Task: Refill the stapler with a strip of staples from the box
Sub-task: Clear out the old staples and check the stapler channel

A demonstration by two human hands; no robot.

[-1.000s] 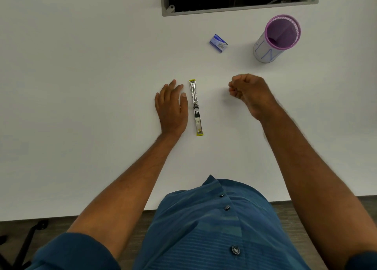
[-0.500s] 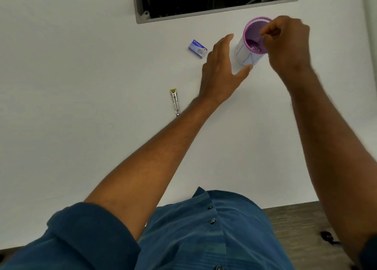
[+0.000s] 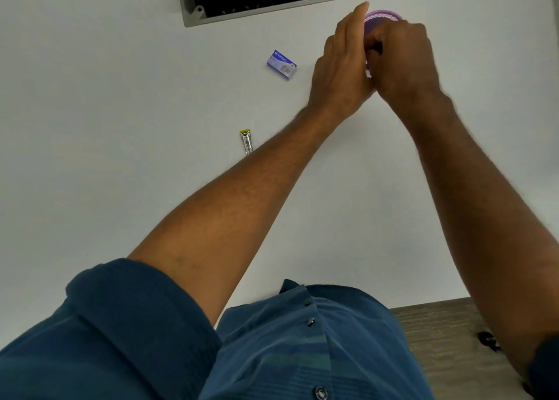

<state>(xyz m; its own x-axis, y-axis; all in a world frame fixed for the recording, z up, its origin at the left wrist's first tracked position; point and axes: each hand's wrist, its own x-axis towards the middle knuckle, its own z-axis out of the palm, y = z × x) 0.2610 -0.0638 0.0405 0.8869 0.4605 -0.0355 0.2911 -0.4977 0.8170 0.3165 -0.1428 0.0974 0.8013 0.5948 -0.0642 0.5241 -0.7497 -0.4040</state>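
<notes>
Both hands meet at the purple cup [image 3: 382,16] far across the white tabletop [image 3: 121,127]: left hand [image 3: 341,67] flat against its side, right hand [image 3: 402,57] curled, its grip hidden. The left forearm covers the stapler [image 3: 246,141] partly; it lies lengthwise, yellow end away. The staple box [image 3: 282,65] sits beyond, apart.

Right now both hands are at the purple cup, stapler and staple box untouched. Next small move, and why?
Probably bring one hand back to the staple box. Both the left hand and right hand crowd the purple cup, while the box lies shut on the table and the stapler lies apart, part hidden under the left forearm.
</notes>
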